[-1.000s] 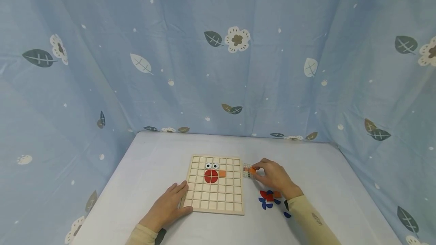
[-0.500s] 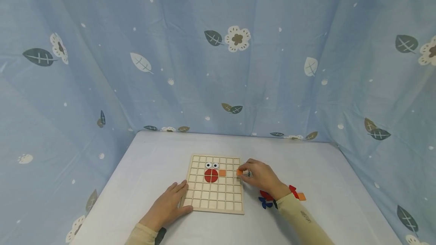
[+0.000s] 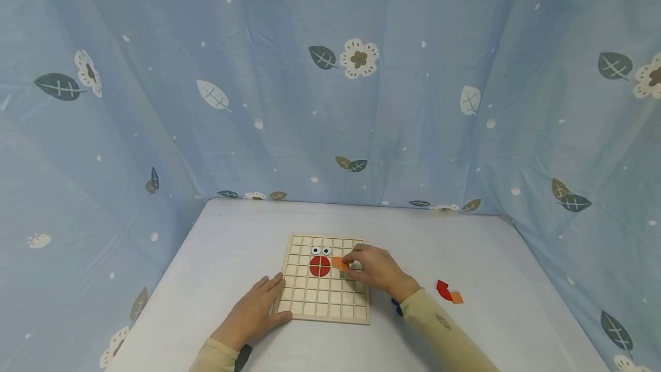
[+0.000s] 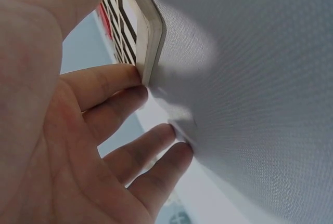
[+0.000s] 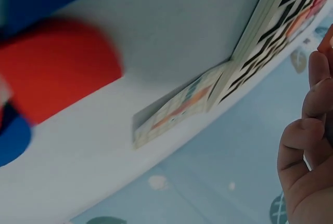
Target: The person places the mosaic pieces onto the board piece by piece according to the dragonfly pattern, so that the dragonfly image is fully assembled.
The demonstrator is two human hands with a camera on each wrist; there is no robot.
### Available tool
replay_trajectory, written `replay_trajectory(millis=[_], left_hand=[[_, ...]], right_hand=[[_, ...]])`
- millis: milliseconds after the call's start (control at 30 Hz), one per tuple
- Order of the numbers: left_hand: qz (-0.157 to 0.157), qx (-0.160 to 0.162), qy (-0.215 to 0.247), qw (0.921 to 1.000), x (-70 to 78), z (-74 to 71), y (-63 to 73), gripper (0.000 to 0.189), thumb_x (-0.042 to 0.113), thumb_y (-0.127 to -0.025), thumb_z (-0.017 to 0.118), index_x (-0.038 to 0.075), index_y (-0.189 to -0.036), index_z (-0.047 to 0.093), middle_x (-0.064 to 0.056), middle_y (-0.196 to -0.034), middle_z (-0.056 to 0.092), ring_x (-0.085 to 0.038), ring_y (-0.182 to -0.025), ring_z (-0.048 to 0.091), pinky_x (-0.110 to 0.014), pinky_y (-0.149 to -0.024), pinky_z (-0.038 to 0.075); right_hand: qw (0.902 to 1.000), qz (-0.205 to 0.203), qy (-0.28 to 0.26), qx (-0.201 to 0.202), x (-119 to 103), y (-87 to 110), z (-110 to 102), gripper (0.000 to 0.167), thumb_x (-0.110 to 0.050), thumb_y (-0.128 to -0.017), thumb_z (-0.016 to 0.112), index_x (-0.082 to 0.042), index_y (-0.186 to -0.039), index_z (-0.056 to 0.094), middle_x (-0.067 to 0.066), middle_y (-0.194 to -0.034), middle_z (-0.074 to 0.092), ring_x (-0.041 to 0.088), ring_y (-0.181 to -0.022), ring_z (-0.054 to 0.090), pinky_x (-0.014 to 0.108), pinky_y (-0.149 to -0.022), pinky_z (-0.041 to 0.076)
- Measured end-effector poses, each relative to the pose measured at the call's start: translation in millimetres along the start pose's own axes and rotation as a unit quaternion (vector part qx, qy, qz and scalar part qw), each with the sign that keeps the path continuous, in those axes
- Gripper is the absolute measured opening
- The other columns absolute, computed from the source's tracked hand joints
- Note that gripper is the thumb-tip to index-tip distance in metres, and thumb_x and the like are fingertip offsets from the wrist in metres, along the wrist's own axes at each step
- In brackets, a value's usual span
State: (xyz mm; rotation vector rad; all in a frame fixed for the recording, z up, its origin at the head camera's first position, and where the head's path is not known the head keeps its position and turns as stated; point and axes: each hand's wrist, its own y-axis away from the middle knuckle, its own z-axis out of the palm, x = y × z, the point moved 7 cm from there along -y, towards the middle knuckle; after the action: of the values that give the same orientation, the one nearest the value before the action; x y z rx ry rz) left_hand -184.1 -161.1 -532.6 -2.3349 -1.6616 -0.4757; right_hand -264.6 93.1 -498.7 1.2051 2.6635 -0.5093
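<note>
A wooden grid board (image 3: 322, 310) lies on the white table. On it are a red circle of quarter pieces (image 3: 319, 266), two white eye tiles (image 3: 321, 251) above that, and an orange square tile (image 3: 336, 262) to the right. My right hand (image 3: 376, 268) pinches another orange tile (image 3: 344, 267) over the board, close to the first one. With relaxed, extended fingers, my left hand (image 3: 256, 306) touches the board's left edge; the left wrist view shows its fingertips at the rim (image 4: 151, 44).
Right of the board lie red pieces (image 3: 443, 290), an orange tile (image 3: 457, 297) and blue pieces (image 3: 397, 307), partly hidden by the right sleeve. A pattern card (image 5: 179, 112) sits against the board's side in the right wrist view. A blue curtain (image 3: 330, 131) surrounds the table.
My right hand has moved left with the orange tile, from over the pattern card to over the board beside the placed orange tile. The left hand stays at the board's edge.
</note>
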Motion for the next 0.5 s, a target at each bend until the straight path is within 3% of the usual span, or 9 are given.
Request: replay_trajectory(millis=[500], left_hand=[[0.001,-0.002,0.009,1.0,-0.9,-0.7,1.7,0.082,0.048,-0.085,0.079,-0.003,-0.144,0.053,-0.016,-0.153,0.047,-0.045,-0.14,0.041,-0.055,-0.115,0.038]], right_hand=[[0.9983,0.006,0.033,-0.048,-12,-14.6,19,0.018,-0.029,-0.088,0.081,-0.02,-0.104,0.08,-0.005,-0.101,0.071,0.007,-0.083,0.063,0.024,-0.068,0.056]])
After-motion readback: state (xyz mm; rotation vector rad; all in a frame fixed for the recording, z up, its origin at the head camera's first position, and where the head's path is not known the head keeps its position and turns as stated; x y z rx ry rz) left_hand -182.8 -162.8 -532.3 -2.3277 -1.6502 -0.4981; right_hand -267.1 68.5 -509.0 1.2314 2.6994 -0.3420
